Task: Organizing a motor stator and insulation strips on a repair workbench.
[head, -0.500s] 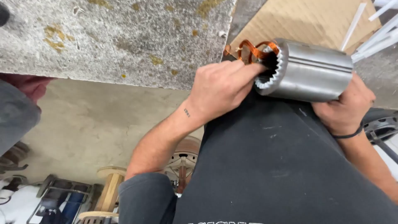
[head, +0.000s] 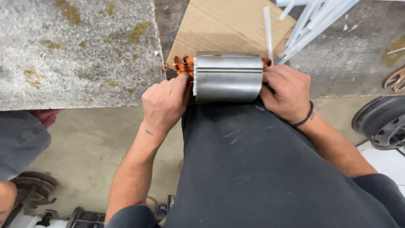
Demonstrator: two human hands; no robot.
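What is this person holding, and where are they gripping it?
A metal cylinder with copper windings, resting on the lap. The left hand grips its left end, the right hand its right end.

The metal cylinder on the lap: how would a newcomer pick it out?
Start at the dark-trousered thigh running up the middle. At its far end lies a ribbed steel cylinder, left hand and right hand gripping its ends. Only it has orange copper windings protruding.

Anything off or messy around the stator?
Orange copper windings splay unevenly from the left end of the ribbed grey metal cylinder, by the left hand. White plastic strips lie criss-crossed over the cardboard sheet.
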